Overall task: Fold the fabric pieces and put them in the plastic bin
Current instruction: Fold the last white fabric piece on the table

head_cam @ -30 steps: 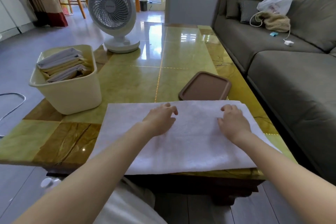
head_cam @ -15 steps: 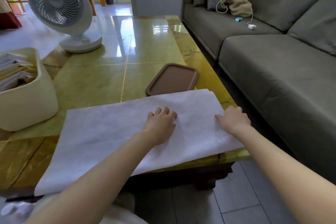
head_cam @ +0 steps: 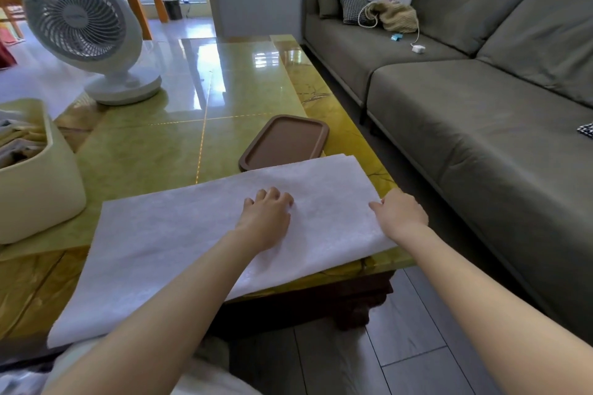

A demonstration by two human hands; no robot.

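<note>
Lying under both hands (head_cam: 264, 221) (head_cam: 401, 213) — white fabric (head_cam: 160, 250).

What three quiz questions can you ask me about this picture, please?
1. True or false: the left hand rests on the white fabric.
2. What lies on the table just behind the fabric? A. a book B. the brown tray C. a cup
3. Fill in: the right hand is at the fabric's ____ edge.
Key: 1 true; 2 B; 3 right.
</note>
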